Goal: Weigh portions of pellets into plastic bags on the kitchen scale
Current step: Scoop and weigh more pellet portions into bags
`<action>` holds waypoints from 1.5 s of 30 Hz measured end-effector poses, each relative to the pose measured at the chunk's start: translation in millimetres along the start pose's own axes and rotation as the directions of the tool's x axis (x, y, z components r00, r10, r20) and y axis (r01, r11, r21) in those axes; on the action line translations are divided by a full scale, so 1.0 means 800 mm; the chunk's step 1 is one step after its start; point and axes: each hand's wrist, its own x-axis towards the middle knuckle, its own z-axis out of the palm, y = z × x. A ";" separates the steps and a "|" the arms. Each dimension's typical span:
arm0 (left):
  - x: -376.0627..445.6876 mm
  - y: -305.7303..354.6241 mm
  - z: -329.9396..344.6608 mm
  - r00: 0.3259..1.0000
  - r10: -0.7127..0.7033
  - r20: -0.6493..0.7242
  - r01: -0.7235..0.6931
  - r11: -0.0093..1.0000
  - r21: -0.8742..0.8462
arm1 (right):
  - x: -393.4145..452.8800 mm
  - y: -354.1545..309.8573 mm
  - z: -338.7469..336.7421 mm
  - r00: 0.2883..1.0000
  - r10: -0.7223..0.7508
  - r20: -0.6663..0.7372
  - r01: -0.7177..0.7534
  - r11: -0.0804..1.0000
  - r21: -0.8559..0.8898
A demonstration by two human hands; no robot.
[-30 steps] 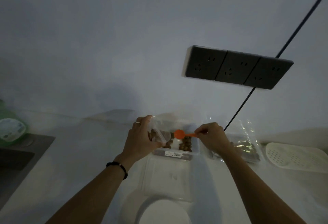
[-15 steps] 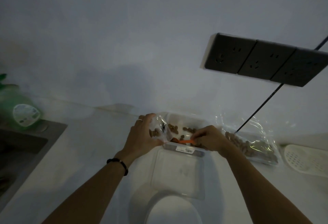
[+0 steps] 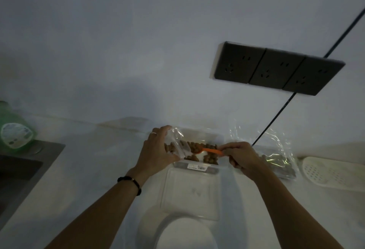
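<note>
A clear plastic box [image 3: 197,166] of brown pellets [image 3: 209,158] sits on the counter by the wall. My left hand [image 3: 156,152] grips a small clear bag [image 3: 177,145] with some pellets in it, held at the box's left end. My right hand [image 3: 242,157] pinches the handle of an orange spoon [image 3: 207,150]; its bowl carries pellets and hovers over the box, close to the bag's mouth. The white round scale [image 3: 183,231] lies at the bottom centre, with the box's clear lid [image 3: 190,193] resting partly over it.
A larger clear bag of pellets [image 3: 276,160] lies right of the box. A white perforated tray [image 3: 335,173] is at the far right. A dark sink [image 3: 17,171] and a green bottle [image 3: 14,130] stand on the left. Wall sockets [image 3: 276,69] and a black cable [image 3: 276,118] are behind.
My right hand dipped the orange spoon into the box and has lifted it again with pellets, towards the bag. The left hand kept holding the bag. The camera shifted slightly.
</note>
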 end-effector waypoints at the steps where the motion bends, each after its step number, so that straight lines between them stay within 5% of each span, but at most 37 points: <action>1: 0.001 0.002 0.001 1.000 0.001 0.002 -0.001 1.000 0.001 | -0.003 -0.002 -0.004 1.000 -0.005 -0.007 0.005 1.000 0.005; 15: 0.012 0.052 0.015 1.000 0.018 0.015 -0.018 1.000 0.011 | -0.051 -0.069 -0.022 0.969 -0.244 0.036 0.246 0.962 -0.121; 21: 0.012 0.069 0.009 1.000 0.007 0.010 -0.006 0.992 -0.123 | -0.064 -0.092 -0.001 0.884 -0.402 0.239 0.465 0.811 -0.356; 30: 0.013 0.069 -0.005 0.999 -0.031 0.007 0.032 0.987 -0.156 | -0.072 -0.099 -0.007 0.802 -0.549 0.237 0.582 0.626 -0.519; 34: 0.013 0.069 -0.001 1.000 -0.028 -0.007 0.027 0.989 -0.146 | -0.077 -0.102 -0.014 0.814 -0.570 0.112 0.545 0.683 -0.486; 45: 0.011 0.062 0.007 1.000 -0.017 0.007 0.017 0.993 -0.120 | -0.071 -0.087 -0.009 0.840 -0.536 0.088 0.515 0.735 -0.440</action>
